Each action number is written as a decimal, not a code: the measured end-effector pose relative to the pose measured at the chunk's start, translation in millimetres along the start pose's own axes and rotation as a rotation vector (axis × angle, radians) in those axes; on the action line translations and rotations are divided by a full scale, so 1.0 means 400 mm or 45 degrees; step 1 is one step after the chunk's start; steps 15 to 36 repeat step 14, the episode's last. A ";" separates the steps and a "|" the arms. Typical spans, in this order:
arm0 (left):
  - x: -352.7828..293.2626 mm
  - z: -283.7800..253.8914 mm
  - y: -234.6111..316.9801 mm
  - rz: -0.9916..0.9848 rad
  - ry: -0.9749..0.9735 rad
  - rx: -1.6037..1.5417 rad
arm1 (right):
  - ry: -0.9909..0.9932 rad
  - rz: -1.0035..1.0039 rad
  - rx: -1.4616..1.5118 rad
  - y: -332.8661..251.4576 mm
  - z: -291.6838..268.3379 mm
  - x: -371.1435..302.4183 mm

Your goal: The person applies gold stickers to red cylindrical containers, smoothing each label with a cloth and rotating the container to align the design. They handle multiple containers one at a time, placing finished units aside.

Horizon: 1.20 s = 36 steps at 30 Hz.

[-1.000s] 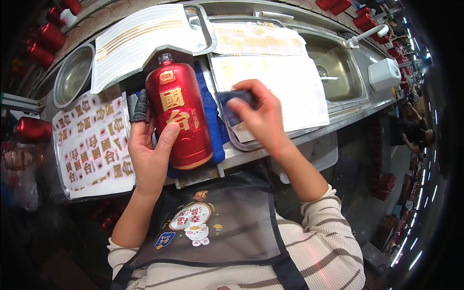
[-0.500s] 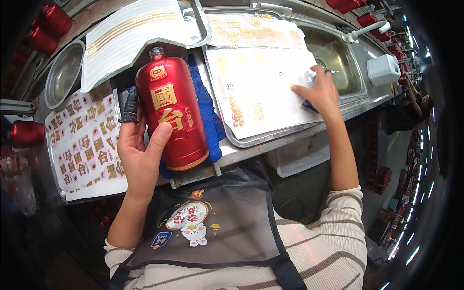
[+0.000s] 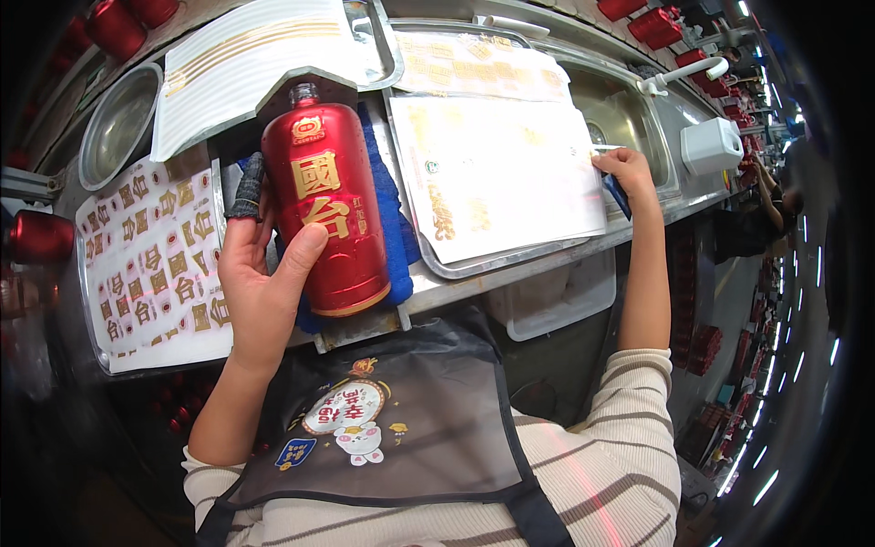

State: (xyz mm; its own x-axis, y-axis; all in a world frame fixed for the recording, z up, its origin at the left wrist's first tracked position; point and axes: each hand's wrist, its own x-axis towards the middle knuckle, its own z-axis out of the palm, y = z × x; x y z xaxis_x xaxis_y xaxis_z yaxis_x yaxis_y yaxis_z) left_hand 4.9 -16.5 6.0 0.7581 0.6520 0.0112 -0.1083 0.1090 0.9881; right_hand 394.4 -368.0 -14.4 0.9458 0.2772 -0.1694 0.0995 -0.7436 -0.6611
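Observation:
A red bottle [image 3: 330, 260] with gold raised-looking characters leans on a blue cloth [image 3: 390, 201], its bare neck pointing away from me. My left hand [image 3: 264, 273] is closed around its left side, thumb across the front, a dark cover on one finger. At the right edge of a white sheet [image 3: 519, 182] bearing a few gold decals, my right hand [image 3: 627, 175] pinches thumb and finger together. A dark blue flat piece [image 3: 617, 195] sticks out beneath that palm. Beside the fingertips shows a thin white strip [image 3: 608, 147]; whether they grip it is unclear.
Gold-character decal sheets [image 3: 150, 264] lie on the left tray. A metal bowl [image 3: 120, 132] stands behind them, near a white sheet with gold stripes [image 3: 255, 68]. At right are a sink [image 3: 629, 114], a faucet [image 3: 679, 77] and a white jug [image 3: 713, 146].
My right hand has moved right from over the white sheet to its edge, its spread fingers now pinched. My left hand still holds the bottle. The whole view has shifted slightly.

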 end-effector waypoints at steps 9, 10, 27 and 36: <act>0.026 -0.010 0.085 0.382 0.084 -0.058 | 0.141 -0.449 -0.469 -0.400 0.058 -0.264; 0.031 -0.011 0.097 0.338 -0.018 -0.044 | 0.054 -0.520 -0.441 -0.450 0.057 -0.295; 0.037 0.016 0.135 0.116 -0.337 0.171 | -0.356 -0.742 -0.250 -0.572 0.054 -0.397; 0.037 0.016 0.135 0.116 -0.337 0.171 | -0.356 -0.742 -0.250 -0.572 0.054 -0.397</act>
